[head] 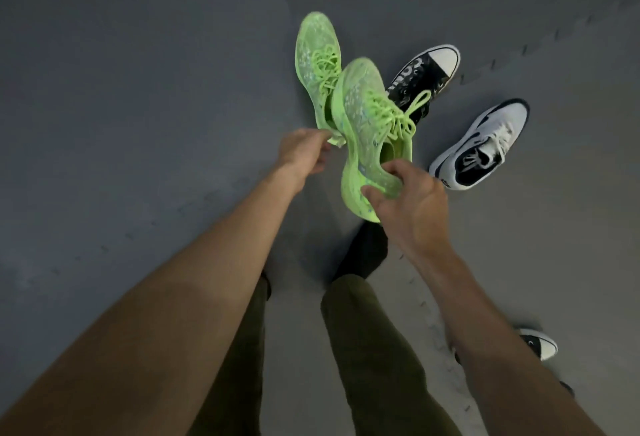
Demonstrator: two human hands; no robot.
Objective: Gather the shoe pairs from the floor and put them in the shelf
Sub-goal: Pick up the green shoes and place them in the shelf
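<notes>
Two neon-green running shoes are off the floor, toes pointing away from me. My right hand (pixel 412 203) grips the nearer green shoe (pixel 367 124) at its heel collar. My left hand (pixel 304 151) pinches the heel tab of the farther green shoe (pixel 315 51), which sits partly behind the nearer one. On the floor to the right lie a black high-top sneaker with a white toe cap (pixel 426 68) and a white sneaker with black trim (pixel 485 145). No shelf is in view.
Grey foam floor tiles (pixel 138 89) with jigsaw seams cover the ground. Another black sneaker with a white toe cap (pixel 540 345) lies at the lower right, partly behind my right forearm. My legs in olive trousers and a black sock (pixel 363 252) are below the hands.
</notes>
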